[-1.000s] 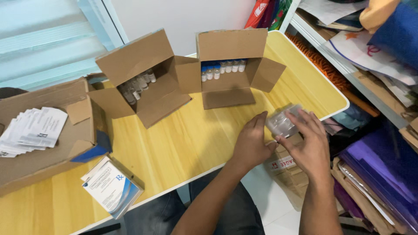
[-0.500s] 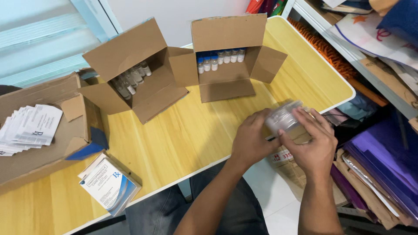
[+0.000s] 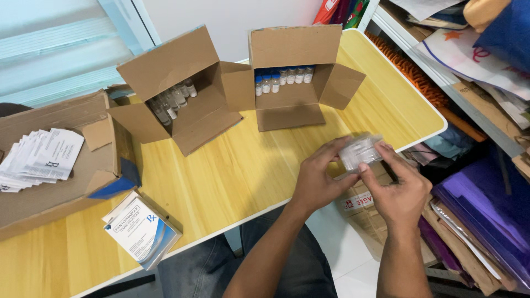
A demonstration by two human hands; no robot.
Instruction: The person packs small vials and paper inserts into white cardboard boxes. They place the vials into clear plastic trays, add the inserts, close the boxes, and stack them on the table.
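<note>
The fingers (image 3: 369, 165) of both hands pinch a clear plastic blister tray (image 3: 360, 152) between them, the left hand (image 3: 319, 179) closed on its near-left end and the right hand (image 3: 398, 190) on its right side. The tray hangs in the air just past the near right edge of the tabletop (image 3: 232, 176), over a brown carton on the floor (image 3: 361, 207). Nothing lies under it but the grip, so my judgement is that a slip on the thin, smooth plastic would drop it off the tabletop among the stacked folders (image 3: 480, 215). A harder squeeze could buckle the tray. At the far edge, two open cardboard boxes of vials (image 3: 284, 80) (image 3: 174, 102) stand well apart from the hands. A white and blue medicine box (image 3: 141, 232) lies at the near edge, its corner overhanging; an elbow could knock it down.
</note>
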